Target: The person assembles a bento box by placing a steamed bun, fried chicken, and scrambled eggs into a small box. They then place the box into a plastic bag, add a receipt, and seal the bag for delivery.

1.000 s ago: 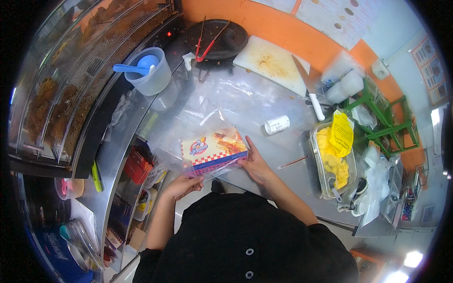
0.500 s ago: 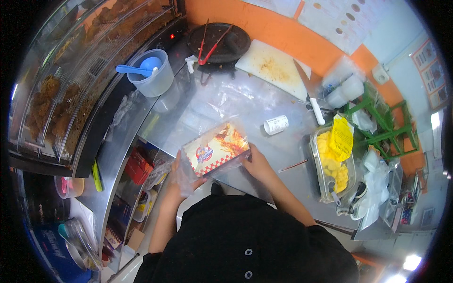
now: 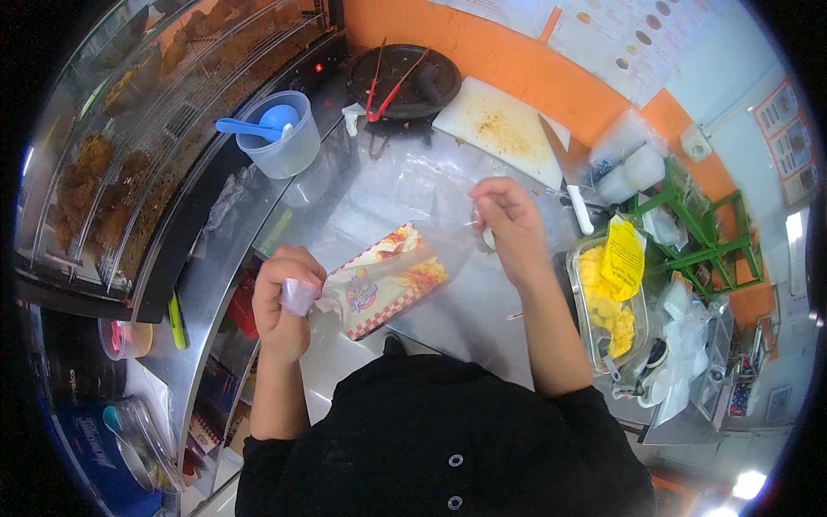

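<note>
A printed food box [image 3: 383, 280] with a red checkered edge sits inside a clear plastic bag [image 3: 444, 207] at the front of the steel counter. My left hand [image 3: 293, 289] is closed round a bunched end of the bag, just left of the box. To the right and higher up, my right hand [image 3: 508, 220] pinches the bag's other side between thumb and fingers. The film stretches from one hand to the other over the box. A white cylinder that lay on the counter is mostly hidden behind my right hand.
At the back stand a dark round pan [image 3: 405, 82] with red-handled tongs [image 3: 383, 103], a white cutting board [image 3: 500, 129] and a knife [image 3: 575, 194]. A plastic tub [image 3: 280, 151] holds a blue scoop. Right lies a tray of yellow food [image 3: 590, 289]; left, a glass display case [image 3: 129, 172].
Both hands have let go of the box's sides and moved apart, pulling the bag's ends outward. My right hand rose up and to the right. The box shifted slightly.
</note>
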A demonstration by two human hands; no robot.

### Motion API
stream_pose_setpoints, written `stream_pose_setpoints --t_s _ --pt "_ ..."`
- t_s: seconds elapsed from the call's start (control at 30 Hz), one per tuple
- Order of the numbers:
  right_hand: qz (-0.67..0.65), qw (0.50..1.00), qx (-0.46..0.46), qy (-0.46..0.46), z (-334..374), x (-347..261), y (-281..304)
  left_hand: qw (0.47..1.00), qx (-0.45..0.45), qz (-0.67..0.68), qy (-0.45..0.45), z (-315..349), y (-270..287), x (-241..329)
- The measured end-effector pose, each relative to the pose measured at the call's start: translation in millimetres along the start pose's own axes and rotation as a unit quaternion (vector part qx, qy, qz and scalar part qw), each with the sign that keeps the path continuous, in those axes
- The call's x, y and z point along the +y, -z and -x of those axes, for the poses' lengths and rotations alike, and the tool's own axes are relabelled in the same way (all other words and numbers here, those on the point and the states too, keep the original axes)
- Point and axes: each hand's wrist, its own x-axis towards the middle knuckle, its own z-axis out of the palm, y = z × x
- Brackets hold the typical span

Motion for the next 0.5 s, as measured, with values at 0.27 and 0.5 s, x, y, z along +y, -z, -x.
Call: stream_pose_setpoints --t_s 0.27,0.5 --pt "-0.241 0.970 -0.020 0.019 31 5 11 0.985 -0.043 -0.149 -0.081 -8 1 0" --pt "-0.257 0.963 0.031 0.076 33 -19 22 0.988 -0.051 -0.144 -0.019 -22 22 14"
